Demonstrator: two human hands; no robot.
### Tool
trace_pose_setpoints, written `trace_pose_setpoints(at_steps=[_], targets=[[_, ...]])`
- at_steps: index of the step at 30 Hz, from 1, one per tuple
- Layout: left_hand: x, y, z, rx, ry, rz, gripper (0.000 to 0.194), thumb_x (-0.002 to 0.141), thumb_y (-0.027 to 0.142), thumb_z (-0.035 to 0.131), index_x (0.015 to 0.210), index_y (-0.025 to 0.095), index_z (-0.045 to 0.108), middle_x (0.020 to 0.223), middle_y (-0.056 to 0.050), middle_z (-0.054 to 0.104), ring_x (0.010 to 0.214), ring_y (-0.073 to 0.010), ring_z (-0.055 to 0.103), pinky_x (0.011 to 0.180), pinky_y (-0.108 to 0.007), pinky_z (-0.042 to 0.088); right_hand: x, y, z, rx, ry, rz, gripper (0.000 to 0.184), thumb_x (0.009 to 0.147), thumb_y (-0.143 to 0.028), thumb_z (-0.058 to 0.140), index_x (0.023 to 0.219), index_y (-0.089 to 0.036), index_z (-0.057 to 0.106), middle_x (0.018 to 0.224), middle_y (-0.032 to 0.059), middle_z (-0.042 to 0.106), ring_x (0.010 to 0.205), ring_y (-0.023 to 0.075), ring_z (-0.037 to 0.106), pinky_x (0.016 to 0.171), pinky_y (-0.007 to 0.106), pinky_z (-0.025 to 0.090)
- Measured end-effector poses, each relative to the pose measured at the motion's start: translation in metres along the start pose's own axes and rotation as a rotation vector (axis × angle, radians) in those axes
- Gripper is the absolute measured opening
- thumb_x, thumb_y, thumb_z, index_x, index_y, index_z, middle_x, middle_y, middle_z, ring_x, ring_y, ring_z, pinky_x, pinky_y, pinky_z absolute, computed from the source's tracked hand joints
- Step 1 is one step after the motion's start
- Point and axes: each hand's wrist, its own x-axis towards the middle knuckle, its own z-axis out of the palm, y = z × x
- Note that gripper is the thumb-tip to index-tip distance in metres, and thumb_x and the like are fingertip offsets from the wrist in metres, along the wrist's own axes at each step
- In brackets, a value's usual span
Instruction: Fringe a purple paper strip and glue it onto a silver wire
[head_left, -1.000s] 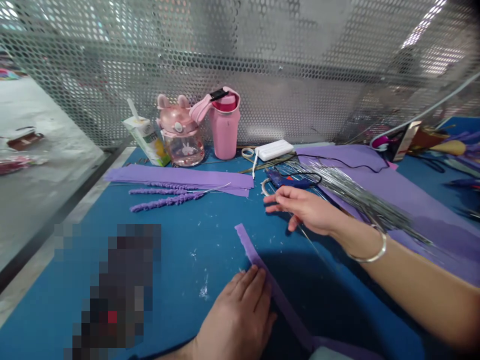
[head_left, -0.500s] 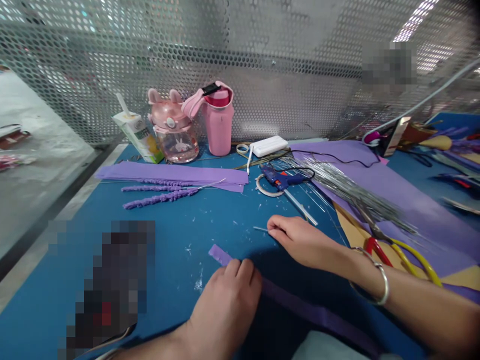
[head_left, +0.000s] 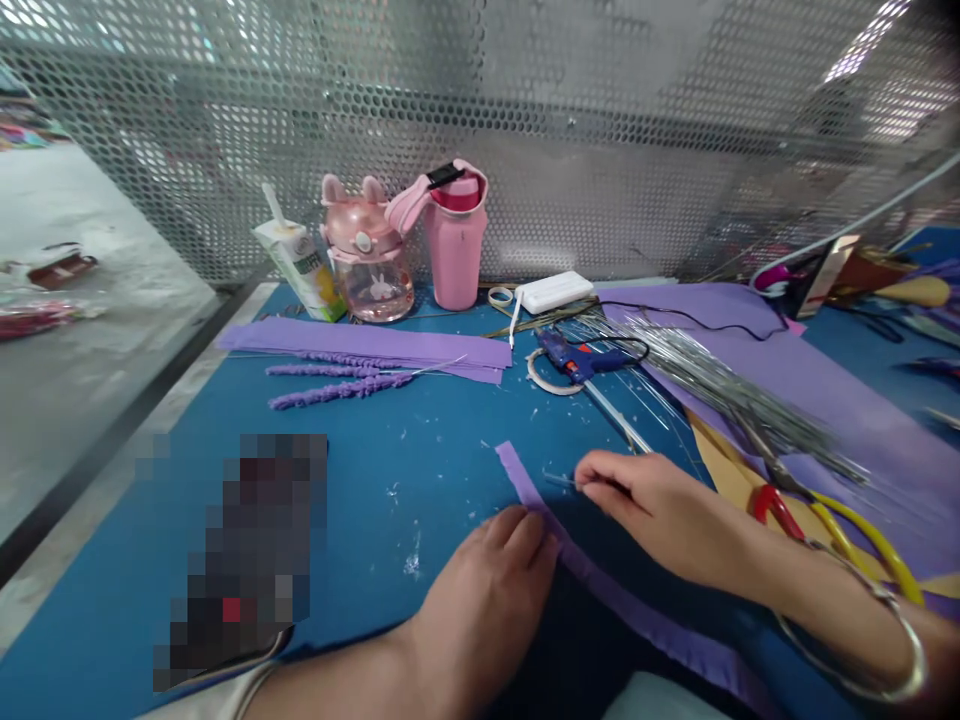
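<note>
The left hand [head_left: 487, 585] rests on a narrow purple strip [head_left: 637, 610], its fingers close together; whether they pinch the strip or only press it, I cannot tell. The strip lies on the blue table [head_left: 360, 480], running from the middle toward the near right side. The right hand [head_left: 589, 475] has its fingers narrowed in a pinch around a thin wire [head_left: 556, 479], whose tip points left, near the strip but seemingly apart from it. The step in hand is, in my judgement, lining up the wire with the strip's far end. The next move calls for a steady pinch and for a strip held without slipping.

As for writing, the juice carton [head_left: 306, 272] at the far left carries printed letters, too small to read. The clear cup [head_left: 375, 288] beside it shows a white rabbit picture. On the pink bottle [head_left: 456, 260] and the blue glue gun [head_left: 571, 358] I can read no brand.
</note>
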Motion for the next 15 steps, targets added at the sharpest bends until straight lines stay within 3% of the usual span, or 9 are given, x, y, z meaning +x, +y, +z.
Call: trace_pose_setpoints(at_steps=[2, 6, 11, 13, 15], targets=[[0.008, 0.001, 0.000, 0.056, -0.013, -0.074, 0.034, 0.087, 0.008, 0.041, 0.114, 0.016, 0.060, 0.108, -0.009, 0.064, 0.097, -0.0242, 0.061, 0.083, -0.039, 0.055, -0.017, 0.006, -0.002, -0.006, -0.009, 0.076, 0.022, 0.093, -0.033, 0.038, 0.081, -0.023, 0.053, 0.067, -0.0013, 0.055, 0.061, 0.0143, 0.044, 0.056, 0.028, 0.033], [0.011, -0.007, 0.008, 0.191, 0.109, -0.248, 0.045, 0.088, 0.016, 0.043, 0.133, 0.013, 0.046, 0.139, -0.015, 0.047, 0.130, -0.0329, 0.041, 0.101, -0.052, 0.042, -0.046, 0.030, 0.002, 0.003, -0.046, 0.263, 0.024, 0.093, -0.041, 0.038, 0.087, -0.025, 0.054, 0.073, 0.0003, 0.059, 0.065, 0.0162, 0.049, 0.057, 0.029, 0.034], [0.003, -0.009, 0.015, 0.144, 0.060, -0.273, 0.050, 0.089, 0.033, 0.046, 0.135, 0.015, 0.045, 0.146, -0.015, 0.039, 0.134, -0.0331, 0.036, 0.105, -0.055, 0.036, -0.067, 0.077, 0.001, 0.217, -0.105, 0.420, 0.028, 0.091, -0.045, 0.042, 0.081, -0.022, 0.053, 0.068, 0.0011, 0.055, 0.058, 0.0147, 0.047, 0.054, 0.027, 0.035], [0.001, -0.005, 0.014, 0.124, 0.049, -0.282, 0.055, 0.087, 0.038, 0.049, 0.136, 0.015, 0.043, 0.147, -0.016, 0.037, 0.134, -0.0341, 0.035, 0.104, -0.056, 0.037, -0.072, 0.085, -0.003, 0.259, -0.084, 0.485, 0.031, 0.090, -0.048, 0.042, 0.082, -0.021, 0.054, 0.065, 0.0006, 0.053, 0.053, 0.0129, 0.043, 0.050, 0.026, 0.034], [0.002, -0.002, 0.012, 0.108, 0.036, -0.298, 0.059, 0.085, 0.041, 0.053, 0.136, 0.014, 0.043, 0.146, -0.018, 0.038, 0.134, -0.0352, 0.035, 0.103, -0.055, 0.038, -0.075, 0.081, -0.004, 0.233, -0.010, 0.460, 0.029, 0.089, -0.047, 0.045, 0.083, -0.021, 0.057, 0.068, 0.0017, 0.056, 0.056, 0.0135, 0.046, 0.052, 0.026, 0.037]])
